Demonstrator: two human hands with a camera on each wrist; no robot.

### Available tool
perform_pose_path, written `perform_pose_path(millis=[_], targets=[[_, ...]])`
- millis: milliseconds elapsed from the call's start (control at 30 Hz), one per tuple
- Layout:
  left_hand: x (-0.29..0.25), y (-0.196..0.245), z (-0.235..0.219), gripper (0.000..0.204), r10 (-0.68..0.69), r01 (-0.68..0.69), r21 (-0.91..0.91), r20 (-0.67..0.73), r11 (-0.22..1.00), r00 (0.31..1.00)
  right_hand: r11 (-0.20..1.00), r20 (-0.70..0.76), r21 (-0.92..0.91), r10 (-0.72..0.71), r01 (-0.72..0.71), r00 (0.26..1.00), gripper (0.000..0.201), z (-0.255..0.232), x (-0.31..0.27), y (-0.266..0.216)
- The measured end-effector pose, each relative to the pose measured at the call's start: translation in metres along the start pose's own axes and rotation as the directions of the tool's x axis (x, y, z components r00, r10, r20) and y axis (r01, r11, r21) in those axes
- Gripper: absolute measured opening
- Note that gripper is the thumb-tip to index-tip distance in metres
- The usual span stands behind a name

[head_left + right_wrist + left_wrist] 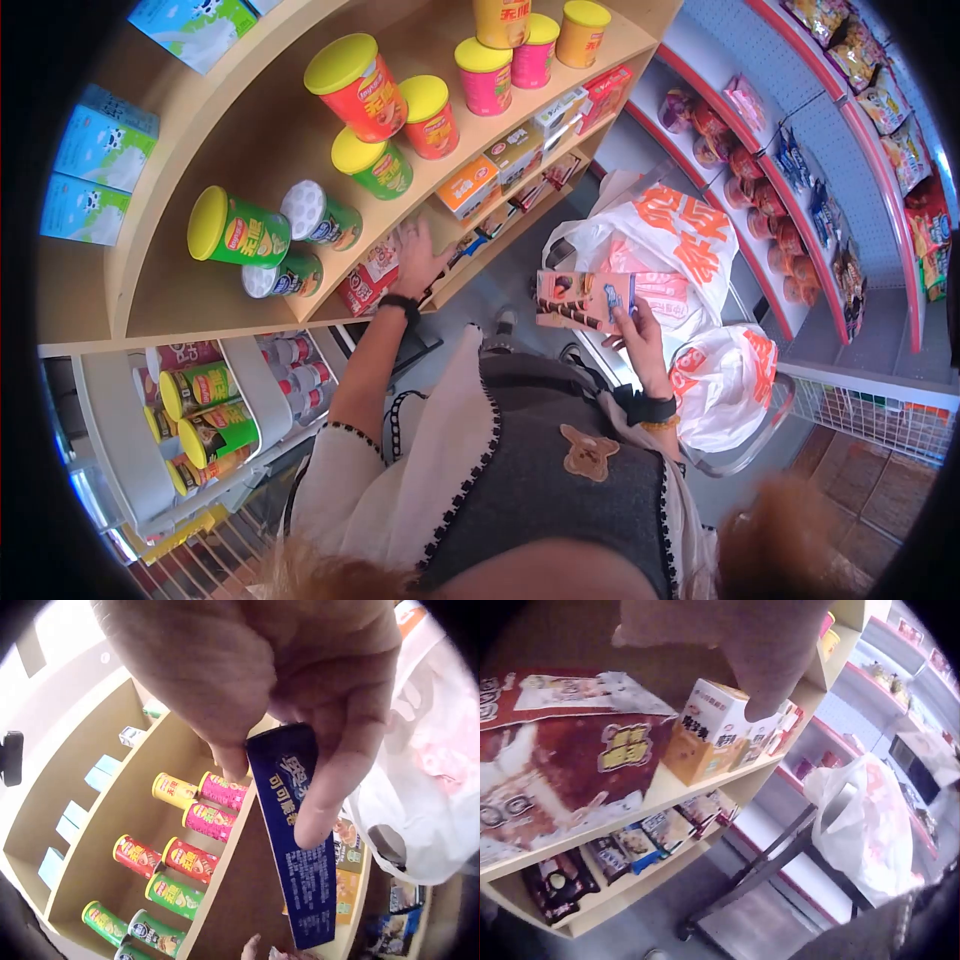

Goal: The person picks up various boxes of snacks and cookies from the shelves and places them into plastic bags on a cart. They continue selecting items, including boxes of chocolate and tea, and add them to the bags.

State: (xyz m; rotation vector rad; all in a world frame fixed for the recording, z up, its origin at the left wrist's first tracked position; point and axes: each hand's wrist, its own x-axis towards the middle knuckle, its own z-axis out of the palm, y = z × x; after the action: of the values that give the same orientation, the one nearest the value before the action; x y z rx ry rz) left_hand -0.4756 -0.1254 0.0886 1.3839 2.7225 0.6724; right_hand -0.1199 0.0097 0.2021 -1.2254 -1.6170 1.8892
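Observation:
My right hand (643,340) grips a flat snack box (572,298) at one end, with pictures of chocolate rolls on its face. In the right wrist view its dark blue side panel (304,907) faces the camera, and the fingers (324,802) lie along it. At the lower shelf, my left hand (422,258) reaches in beside a red snack box (372,272). The left wrist view has that hand (735,637) above and behind the large red carton (570,765), its fingertips mostly out of sight. White and orange boxes (705,735) stand just to the right of the carton.
White plastic bags (650,225) rest on a cart (740,462) to my right. Chip canisters (362,95) line the wooden shelf above my left hand. Packets (634,847) lie on the shelf below. A red-edged rack (730,215) stands at the far right.

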Motion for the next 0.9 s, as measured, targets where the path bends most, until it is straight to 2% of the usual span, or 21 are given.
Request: perform_pose_path(millis=[67,100,167,267,300,333,400,433,467,500,600,667,700,733,800,867,900], targets=[[0.036,0.021,-0.003,0.087,-0.072,0.064,0.074,0.11,0.995,0.991,0.999,-0.019,-0.013,0.035,-0.035,0.999,0.034,-0.009,-0.01,0.009],[0.054,0.031,-0.005,0.087,-0.06,0.052,0.073,0.111,0.996,0.992,0.999,-0.051,-0.026,0.046,-0.047,0.998,0.034,-0.011,-0.017,0.008],[0.092,0.05,-0.004,0.088,-0.132,0.171,-0.077,0.361,0.982,0.923,0.998,-0.103,-0.027,0.055,-0.058,0.993,0.034,-0.015,-0.032,0.004],[0.13,0.063,0.022,0.093,-0.075,0.108,-0.084,0.326,0.991,0.942,0.997,-0.235,-0.019,0.065,-0.071,0.97,0.034,-0.021,-0.053,0.005],[0.147,0.053,0.044,0.097,-0.061,0.129,-0.141,0.407,0.982,0.911,0.997,-0.293,0.001,0.07,-0.073,0.953,0.033,-0.024,-0.059,0.008],[0.151,0.058,0.047,0.097,-0.041,0.11,-0.141,0.419,0.984,0.907,0.997,-0.35,0.023,0.08,-0.077,0.933,0.033,-0.025,-0.066,0.012],[0.156,0.068,0.055,0.097,-0.031,0.009,0.073,0.304,0.997,0.952,0.998,-0.42,0.033,0.057,-0.048,0.906,0.033,-0.027,-0.076,0.024],[0.155,0.073,0.055,0.093,-0.042,0.02,0.092,0.248,0.996,0.968,0.996,-0.449,0.04,0.084,-0.074,0.889,0.033,-0.028,-0.08,0.028],[0.155,0.073,0.058,0.093,-0.031,0.007,0.09,0.269,0.996,0.963,0.993,-0.475,0.047,0.115,-0.105,0.873,0.034,-0.027,-0.085,0.032],[0.158,0.07,0.059,0.092,-0.032,0.016,0.057,0.285,0.998,0.958,0.994,-0.51,0.066,0.107,-0.086,0.854,0.035,-0.023,-0.088,0.033],[0.158,0.061,0.062,0.085,-0.028,0.026,0.009,0.288,1.0,0.957,0.985,-0.548,0.092,0.171,-0.144,0.819,0.035,-0.016,-0.091,0.043],[0.159,0.05,0.063,0.082,0.02,0.017,-0.11,0.327,0.994,0.945,0.981,-0.572,0.105,0.196,-0.166,0.797,0.037,-0.009,-0.088,0.041],[0.161,0.035,0.075,0.081,0.201,-0.157,-0.243,0.17,0.957,0.965,0.987,-0.565,0.078,0.158,-0.137,0.81,0.035,-0.006,-0.083,0.034],[0.159,0.04,0.062,0.081,0.156,-0.049,-0.36,0.275,0.932,0.949,0.992,-0.556,0.056,0.127,-0.115,0.822,0.032,-0.002,-0.08,0.028],[0.161,0.017,0.076,0.081,0.07,0.023,-0.253,0.352,0.967,0.933,0.995,-0.538,0.03,0.1,-0.1,0.837,0.031,0.004,-0.071,0.02],[0.154,0.016,0.059,0.08,0.106,-0.008,-0.269,0.353,0.963,0.93,0.99,-0.524,0.025,0.129,-0.137,0.842,0.03,0.01,-0.063,0.01],[0.146,0.02,0.046,0.08,0.057,0.079,-0.321,0.392,0.944,0.918,0.99,-0.522,0.028,0.133,-0.139,0.843,0.03,0.012,-0.057,0.01]])
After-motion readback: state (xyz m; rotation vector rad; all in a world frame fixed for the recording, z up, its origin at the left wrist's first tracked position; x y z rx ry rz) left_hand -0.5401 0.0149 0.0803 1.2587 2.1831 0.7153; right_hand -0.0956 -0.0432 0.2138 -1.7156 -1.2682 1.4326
